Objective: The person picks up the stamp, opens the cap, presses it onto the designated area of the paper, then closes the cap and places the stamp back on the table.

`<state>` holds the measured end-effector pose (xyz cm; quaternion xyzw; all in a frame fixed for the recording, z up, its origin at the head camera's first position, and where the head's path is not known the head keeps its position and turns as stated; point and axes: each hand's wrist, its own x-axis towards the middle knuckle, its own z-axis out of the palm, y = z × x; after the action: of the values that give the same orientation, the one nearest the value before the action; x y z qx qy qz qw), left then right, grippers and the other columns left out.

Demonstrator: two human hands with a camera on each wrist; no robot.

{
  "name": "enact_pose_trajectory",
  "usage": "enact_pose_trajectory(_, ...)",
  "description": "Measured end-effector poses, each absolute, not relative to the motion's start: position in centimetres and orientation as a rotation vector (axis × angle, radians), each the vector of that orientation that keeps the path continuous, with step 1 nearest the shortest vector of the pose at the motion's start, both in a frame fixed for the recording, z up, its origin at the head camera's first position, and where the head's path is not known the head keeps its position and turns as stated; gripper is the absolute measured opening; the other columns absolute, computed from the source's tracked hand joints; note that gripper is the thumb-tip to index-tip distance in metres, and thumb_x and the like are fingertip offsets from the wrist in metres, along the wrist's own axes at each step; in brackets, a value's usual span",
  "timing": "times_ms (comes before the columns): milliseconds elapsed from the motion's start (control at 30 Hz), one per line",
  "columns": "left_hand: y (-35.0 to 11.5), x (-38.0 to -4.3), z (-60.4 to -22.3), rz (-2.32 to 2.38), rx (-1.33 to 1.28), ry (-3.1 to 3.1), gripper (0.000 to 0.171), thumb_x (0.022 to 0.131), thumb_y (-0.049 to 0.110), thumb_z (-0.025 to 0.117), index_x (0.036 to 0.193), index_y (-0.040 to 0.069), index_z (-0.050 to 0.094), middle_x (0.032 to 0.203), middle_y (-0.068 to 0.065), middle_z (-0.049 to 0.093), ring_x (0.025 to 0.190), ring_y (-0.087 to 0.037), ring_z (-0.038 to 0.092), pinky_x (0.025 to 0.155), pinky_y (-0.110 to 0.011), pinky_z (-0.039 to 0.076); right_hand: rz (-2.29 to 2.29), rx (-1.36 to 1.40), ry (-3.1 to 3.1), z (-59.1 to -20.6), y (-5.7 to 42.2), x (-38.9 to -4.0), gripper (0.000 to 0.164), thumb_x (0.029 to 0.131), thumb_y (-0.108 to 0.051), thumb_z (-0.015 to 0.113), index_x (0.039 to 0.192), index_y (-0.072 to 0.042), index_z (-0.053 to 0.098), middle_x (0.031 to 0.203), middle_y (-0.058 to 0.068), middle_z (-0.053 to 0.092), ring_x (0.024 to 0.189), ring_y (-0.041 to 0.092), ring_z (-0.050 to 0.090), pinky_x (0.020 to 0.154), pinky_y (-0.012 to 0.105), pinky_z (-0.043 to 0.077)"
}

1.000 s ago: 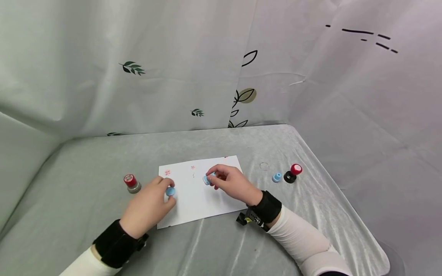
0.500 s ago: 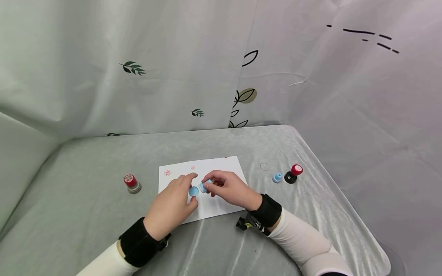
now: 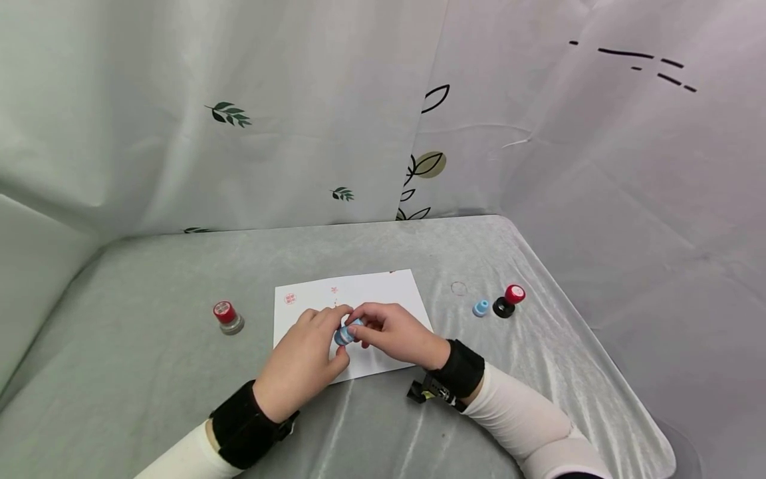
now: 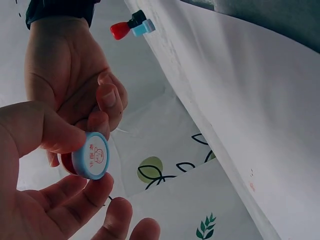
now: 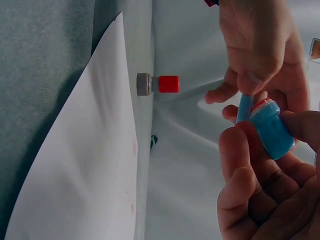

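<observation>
Over the white paper, both hands meet at a small light blue stamp. My right hand grips the stamp's body, and its red stamping end shows in the right wrist view. Between thumb and fingers my left hand pinches the stamp's round blue cap, whose white label has red print. In the right wrist view the cap stands slightly tilted, right beside the stamp's red end; whether they touch I cannot tell. In the head view, fingers partly cover both pieces.
Left of the paper stands a red-topped stamp with a grey base. To the right are a small blue piece, a red and black stamp and a thin ring-shaped mark. The paper has red prints. Grey cloth covers the table.
My left hand has moved right with the cap, from the paper's left side to the stamp. My right hand has shifted slightly left and nearer, bringing cap and stamp together.
</observation>
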<state>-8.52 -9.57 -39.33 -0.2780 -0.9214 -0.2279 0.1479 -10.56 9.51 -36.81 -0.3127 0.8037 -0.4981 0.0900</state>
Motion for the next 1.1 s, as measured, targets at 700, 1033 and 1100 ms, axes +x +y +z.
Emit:
enact_pose_trajectory(700,-9.5,-8.7,-39.8,-0.671,-0.808,-2.585,0.041,0.074,0.012,0.064,0.113,0.003,0.057,0.085,-0.003,0.058,0.075,-0.017,0.048,0.066,-0.032,0.048,-1.45,-0.944,2.468,-36.8,9.4,-10.5,0.01,0.091,-0.001,0.063,0.1,0.001,0.067,0.078,0.016,0.07,0.067,0.016,0.062,0.057,0.019,0.046)
enact_pose_trajectory(1033,-9.4,-8.7,-39.9,-0.621,-0.828,-2.562,0.037,0.075,0.013,0.066,0.11,0.004,0.06,0.085,0.0,0.057,0.075,-0.017,0.05,0.067,-0.032,0.049,-1.475,-0.882,2.493,-40.3,9.7,-11.6,0.014,0.093,-0.013,0.066,0.106,-0.01,0.064,0.081,0.004,0.073,0.069,0.021,0.066,0.056,0.02,0.048)
enact_pose_trajectory(1100,-9.3,-8.7,-40.0,-0.621,-0.833,-2.553,0.035,0.075,0.012,0.066,0.109,0.004,0.062,0.088,-0.002,0.059,0.077,-0.018,0.051,0.068,-0.033,0.049,-1.466,-0.862,2.51,-40.5,9.8,-11.7,0.021,0.093,-0.015,0.066,0.112,-0.01,0.06,0.079,0.002,0.073,0.067,0.019,0.065,0.054,0.019,0.044)
